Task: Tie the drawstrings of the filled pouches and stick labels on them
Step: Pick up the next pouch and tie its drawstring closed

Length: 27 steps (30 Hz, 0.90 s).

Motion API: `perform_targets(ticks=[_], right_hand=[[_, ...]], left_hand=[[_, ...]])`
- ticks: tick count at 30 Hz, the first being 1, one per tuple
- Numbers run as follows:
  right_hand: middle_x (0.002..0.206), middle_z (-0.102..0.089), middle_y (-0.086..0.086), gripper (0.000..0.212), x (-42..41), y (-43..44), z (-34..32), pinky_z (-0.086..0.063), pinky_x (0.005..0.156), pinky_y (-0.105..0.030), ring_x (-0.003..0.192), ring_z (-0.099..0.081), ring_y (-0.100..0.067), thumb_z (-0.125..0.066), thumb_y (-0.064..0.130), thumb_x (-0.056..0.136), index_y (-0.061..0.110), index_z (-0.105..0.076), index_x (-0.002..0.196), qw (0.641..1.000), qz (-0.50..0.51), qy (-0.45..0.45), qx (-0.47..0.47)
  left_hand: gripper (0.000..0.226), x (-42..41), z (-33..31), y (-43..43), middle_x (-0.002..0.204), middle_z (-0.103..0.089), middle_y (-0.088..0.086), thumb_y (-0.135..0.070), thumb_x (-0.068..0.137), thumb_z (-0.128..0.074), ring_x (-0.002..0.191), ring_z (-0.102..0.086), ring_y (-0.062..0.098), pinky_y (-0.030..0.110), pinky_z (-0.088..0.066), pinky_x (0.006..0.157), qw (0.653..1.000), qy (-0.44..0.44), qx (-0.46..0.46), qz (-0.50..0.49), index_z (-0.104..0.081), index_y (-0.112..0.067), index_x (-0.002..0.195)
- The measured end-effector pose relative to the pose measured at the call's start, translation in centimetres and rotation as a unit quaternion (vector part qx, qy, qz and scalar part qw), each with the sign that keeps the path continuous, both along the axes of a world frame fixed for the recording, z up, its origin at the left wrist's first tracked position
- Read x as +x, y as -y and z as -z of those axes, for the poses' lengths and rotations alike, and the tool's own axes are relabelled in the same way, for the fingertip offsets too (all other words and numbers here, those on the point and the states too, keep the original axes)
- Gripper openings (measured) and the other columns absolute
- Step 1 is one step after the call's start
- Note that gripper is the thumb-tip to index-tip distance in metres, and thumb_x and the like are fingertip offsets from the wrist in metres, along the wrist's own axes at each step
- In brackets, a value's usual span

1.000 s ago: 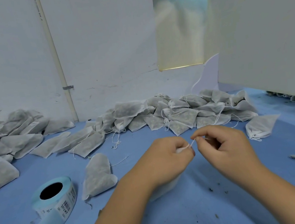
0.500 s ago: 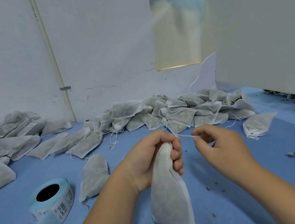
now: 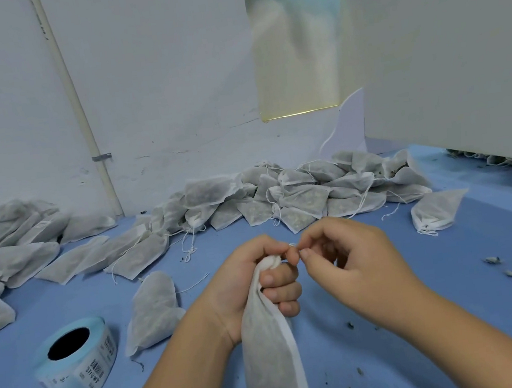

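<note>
A filled white mesh pouch [image 3: 270, 356] hangs upright over the blue table, its gathered neck gripped in my left hand [image 3: 259, 282]. Right beside the neck, my right hand [image 3: 349, 258] pinches the thin white drawstring [image 3: 292, 245] between thumb and forefinger, knuckles almost touching the left hand. A roll of barcode labels [image 3: 76, 354] on light blue backing lies at the lower left, its strip trailing toward the near edge. One loose filled pouch [image 3: 154, 306] lies flat between the roll and my left forearm.
A heap of filled pouches [image 3: 280, 195] with dangling strings runs along the back wall. Another pile [image 3: 12, 243] sits at the far left, and a single pouch [image 3: 437, 212] at the right. Small dark crumbs and two scraps [image 3: 504, 266] dot the blue table [image 3: 456, 314].
The pouch was lifted upright in my left hand. My right hand first held the string stretched out, then moved in close to the pouch neck.
</note>
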State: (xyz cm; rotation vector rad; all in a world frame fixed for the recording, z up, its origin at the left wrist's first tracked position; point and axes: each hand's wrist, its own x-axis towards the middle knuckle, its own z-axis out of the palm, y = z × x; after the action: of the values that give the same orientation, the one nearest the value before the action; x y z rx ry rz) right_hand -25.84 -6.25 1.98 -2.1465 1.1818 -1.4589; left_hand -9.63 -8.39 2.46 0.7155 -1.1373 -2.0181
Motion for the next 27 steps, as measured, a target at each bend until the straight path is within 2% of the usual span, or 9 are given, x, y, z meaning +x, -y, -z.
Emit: perform_targets(ticks=[3, 6, 9, 13, 18, 20, 24, 27], right_hand=[[0.056, -0.052, 0.013, 0.017, -0.2, 0.2, -0.1, -0.036, 0.051, -0.015, 0.051, -0.044, -0.004, -0.067, 0.009, 0.082, 0.02, -0.065, 0.07, 0.996, -0.034, 0.054, 0.068], [0.058, -0.051, 0.004, 0.014, -0.4, 0.0, -0.3, -0.037, 0.049, -0.018, 0.055, -0.047, -0.011, -0.066, 0.016, 0.081, 0.021, -0.064, 0.068, 0.982, -0.083, 0.079, 0.153], [0.059, -0.054, 0.004, 0.014, -0.5, 0.0, -0.4, -0.038, 0.047, -0.018, 0.054, -0.051, -0.01, -0.065, 0.013, 0.08, 0.019, -0.064, 0.068, 0.973, -0.102, 0.075, 0.194], [0.056, -0.055, 0.005, 0.015, -0.6, 0.1, -0.2, -0.04, 0.046, -0.021, 0.051, -0.053, -0.009, -0.064, 0.008, 0.08, 0.017, -0.064, 0.067, 0.965, -0.113, 0.074, 0.223], [0.053, -0.056, 0.002, 0.01, -0.8, 0.4, -0.2, -0.041, 0.049, -0.023, 0.051, -0.051, -0.01, -0.059, 0.014, 0.075, 0.017, -0.062, 0.066, 0.958, -0.128, 0.07, 0.245], [0.052, -0.056, 0.001, 0.008, -0.8, 0.3, -0.2, -0.041, 0.049, -0.023, 0.052, -0.051, -0.013, -0.056, 0.02, 0.068, 0.02, -0.061, 0.063, 0.955, -0.141, 0.07, 0.252], [0.053, -0.055, 0.003, 0.014, -0.9, 0.3, -0.2, -0.041, 0.049, -0.021, 0.052, -0.051, -0.012, -0.053, 0.019, 0.068, 0.026, -0.063, 0.06, 0.95, -0.177, 0.063, 0.251], [0.053, -0.054, 0.002, 0.012, -1.1, 0.5, 0.0, -0.04, 0.05, -0.022, 0.051, -0.05, -0.013, -0.054, 0.019, 0.067, 0.025, -0.062, 0.06, 0.95, -0.18, 0.066, 0.248]], left_hand=[[0.017, 0.0, 0.1, -0.1, 0.037, -0.032, -0.007, -0.022, 0.074, -0.055, 0.032, -0.032, 0.008, 0.021, -0.034, 0.043, 1.0, -0.001, -0.008, 0.017, -0.061, -0.013, 0.061], [0.019, 0.1, 0.1, -0.3, 0.039, -0.034, -0.005, -0.022, 0.074, -0.055, 0.033, -0.033, 0.009, 0.022, -0.036, 0.043, 0.999, 0.026, -0.029, 0.017, -0.059, -0.011, 0.059], [0.016, 0.0, 0.1, -0.4, 0.041, -0.034, -0.003, -0.018, 0.071, -0.058, 0.035, -0.032, 0.01, 0.023, -0.036, 0.044, 0.996, 0.068, -0.052, 0.008, -0.057, -0.011, 0.056], [0.021, 0.0, -0.2, -0.6, 0.045, -0.037, 0.0, -0.025, 0.071, -0.055, 0.04, -0.034, 0.012, 0.024, -0.037, 0.047, 0.988, 0.13, -0.086, -0.01, -0.056, -0.012, 0.054], [0.021, 0.8, -1.3, -0.9, 0.051, -0.045, 0.002, -0.027, 0.078, -0.058, 0.047, -0.041, 0.014, 0.026, -0.042, 0.049, 0.97, 0.201, -0.138, -0.001, -0.065, -0.012, 0.064], [0.021, 0.9, -1.7, -1.1, 0.053, -0.047, 0.003, -0.026, 0.078, -0.059, 0.047, -0.042, 0.014, 0.026, -0.044, 0.049, 0.965, 0.217, -0.145, 0.004, -0.067, -0.012, 0.065], [0.014, 0.9, -2.0, -1.4, 0.054, -0.05, 0.004, -0.021, 0.075, -0.068, 0.048, -0.044, 0.015, 0.025, -0.044, 0.049, 0.96, 0.237, -0.149, -0.011, -0.071, -0.011, 0.066], [0.024, 0.7, -2.0, -1.3, 0.056, -0.055, 0.004, -0.017, 0.085, -0.062, 0.046, -0.045, 0.015, 0.025, -0.046, 0.049, 0.959, 0.249, -0.134, -0.036, -0.073, -0.01, 0.066]])
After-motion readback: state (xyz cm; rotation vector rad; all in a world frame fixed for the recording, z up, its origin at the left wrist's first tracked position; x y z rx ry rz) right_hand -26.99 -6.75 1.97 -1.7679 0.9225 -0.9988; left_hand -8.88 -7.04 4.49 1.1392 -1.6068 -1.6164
